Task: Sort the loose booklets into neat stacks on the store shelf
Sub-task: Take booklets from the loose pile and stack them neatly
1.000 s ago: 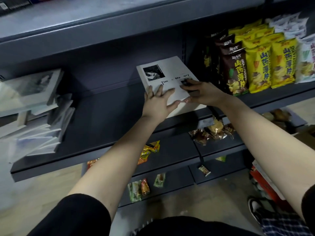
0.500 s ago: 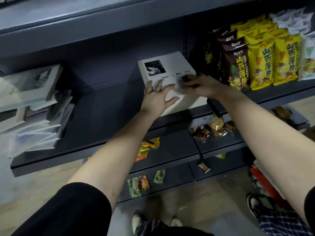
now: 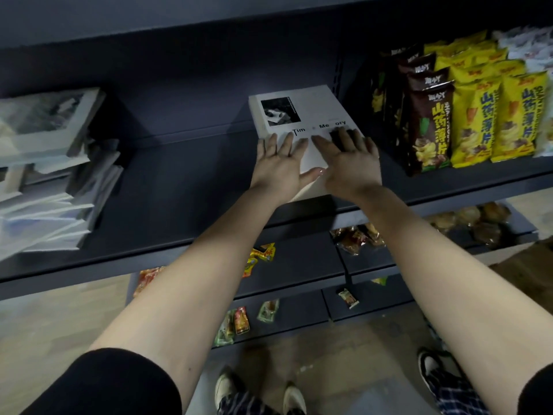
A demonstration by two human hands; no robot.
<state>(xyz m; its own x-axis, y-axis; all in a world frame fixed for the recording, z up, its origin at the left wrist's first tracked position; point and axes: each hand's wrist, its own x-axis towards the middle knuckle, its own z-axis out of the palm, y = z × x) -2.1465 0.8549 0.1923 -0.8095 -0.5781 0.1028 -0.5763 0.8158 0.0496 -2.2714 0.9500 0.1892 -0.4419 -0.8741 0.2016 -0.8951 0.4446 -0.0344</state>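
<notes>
A neat stack of white booklets (image 3: 311, 112), its top cover bearing a black-and-white photo and dark lettering, sits on the dark grey shelf (image 3: 179, 187) right of centre. My left hand (image 3: 279, 161) lies flat on the stack's near left part, fingers spread. Beside it, my right hand (image 3: 348, 158) also rests flat on the cover, palm down, thumb touching the left thumb. Neither hand grips anything. At the shelf's far left lies a loose, untidy pile of white booklets (image 3: 45, 181), leaning and fanned out.
Yellow and brown snack bags (image 3: 466, 115) stand upright on the shelf just right of the stack. Lower shelves hold small snack packets (image 3: 260, 253) and wrapped pastries (image 3: 472, 220). An upper shelf overhangs. My feet and the tan floor show below.
My right hand turned from reaching across sideways to lying flat, palm down, beside my left hand. The view shifted slightly downward, so the stack sits higher in frame.
</notes>
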